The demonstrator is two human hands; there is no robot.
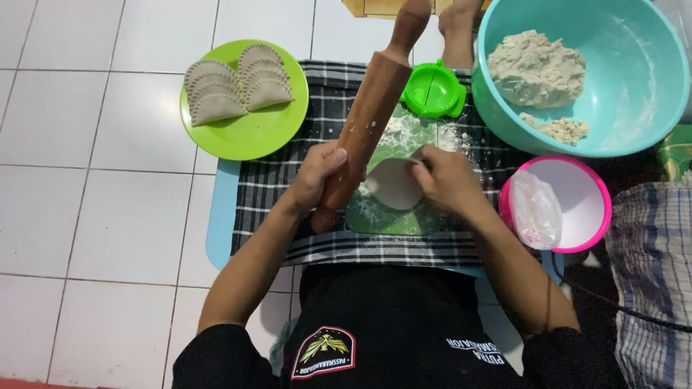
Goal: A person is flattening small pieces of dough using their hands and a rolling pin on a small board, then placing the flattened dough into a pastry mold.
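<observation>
My left hand (317, 176) grips a long wooden rolling pin (371, 108) near its lower end, the pin slanting up and away to the right. My right hand (448, 179) pinches the edge of a flat round piece of pale dough (393, 184). The dough lies on a green floured mat (393, 216) over a black-and-white checked cloth (288, 180). A green folding dumpling press (432, 90) sits just beyond the dough.
A lime green plate (249, 133) with several crimped dumplings (238, 86) lies at the left. A teal bowl (634, 86) holds a lump of dough (537, 68). A pink-rimmed white bowl (577, 194) holds a clear plastic bag (537, 209). White floor tiles lie all around.
</observation>
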